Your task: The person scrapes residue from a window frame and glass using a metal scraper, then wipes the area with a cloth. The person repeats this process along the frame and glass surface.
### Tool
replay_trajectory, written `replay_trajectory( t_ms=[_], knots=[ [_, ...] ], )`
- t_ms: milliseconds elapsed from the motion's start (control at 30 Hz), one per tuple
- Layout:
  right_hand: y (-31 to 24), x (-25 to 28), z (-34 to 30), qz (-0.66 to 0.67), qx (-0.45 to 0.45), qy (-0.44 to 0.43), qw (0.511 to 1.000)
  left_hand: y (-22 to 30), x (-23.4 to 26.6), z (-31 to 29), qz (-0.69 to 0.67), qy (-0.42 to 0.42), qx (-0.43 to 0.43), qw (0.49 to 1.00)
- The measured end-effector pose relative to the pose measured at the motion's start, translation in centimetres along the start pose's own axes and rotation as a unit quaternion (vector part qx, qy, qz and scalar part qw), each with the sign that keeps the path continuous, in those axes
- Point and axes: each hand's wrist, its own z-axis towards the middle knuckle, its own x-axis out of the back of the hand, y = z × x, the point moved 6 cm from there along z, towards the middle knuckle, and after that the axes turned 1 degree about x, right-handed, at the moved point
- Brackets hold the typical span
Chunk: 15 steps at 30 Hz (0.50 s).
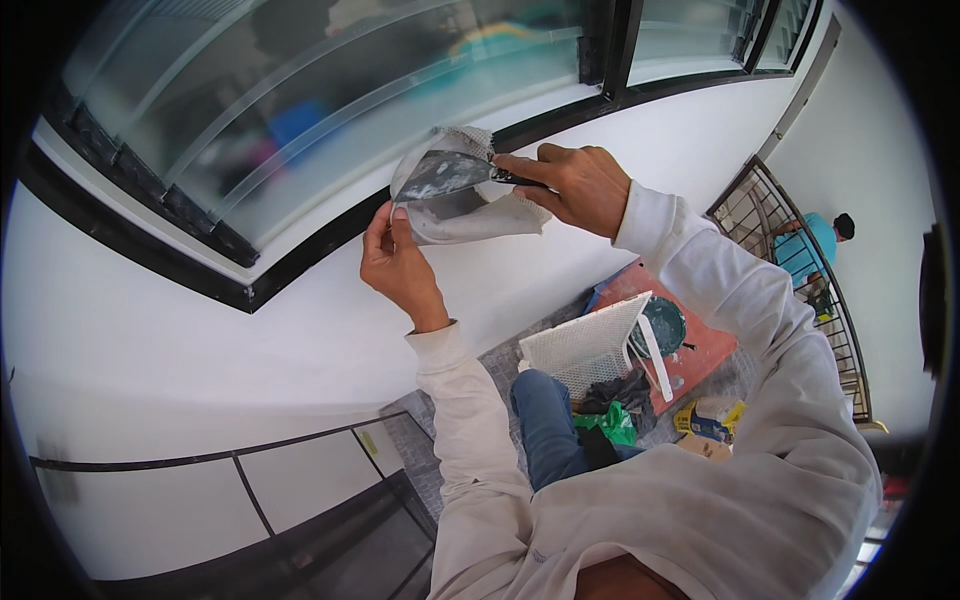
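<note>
A pale shirt was seen closest. By its dark handle a scraper was gripped in the right hand — its blade laid over a greyish cloth, which was pinched at the blade's end by the left hand. Both were held beside the black window frame.

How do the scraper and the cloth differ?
Colour: the scraper is dark with pale smears, while the cloth is off-white.
Shape: the scraper has a flat blade, while the cloth is creased and loosely bent around it.
Hold: the right hand grips the scraper's handle; the left hand pinches the cloth's left edge.
Shared: both are held raised.
</note>
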Motion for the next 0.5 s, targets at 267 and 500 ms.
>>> replay_trajectory(
  t_ms=[267, 500],
  knots=[
    [-10.4, -7.1, 9.6, 0.099, 0.129, 0.015, 0.987, 3.7, 12.3, 5.7, 0.03, 0.215, -0.007, 0.976],
    [-2.3, -5.0, 6.9, 0.083, 0.075, -0.015, 0.994, 2.3, 4.8, 3.6, 0.147, 0.126, -0.068, 0.979]
  ],
)
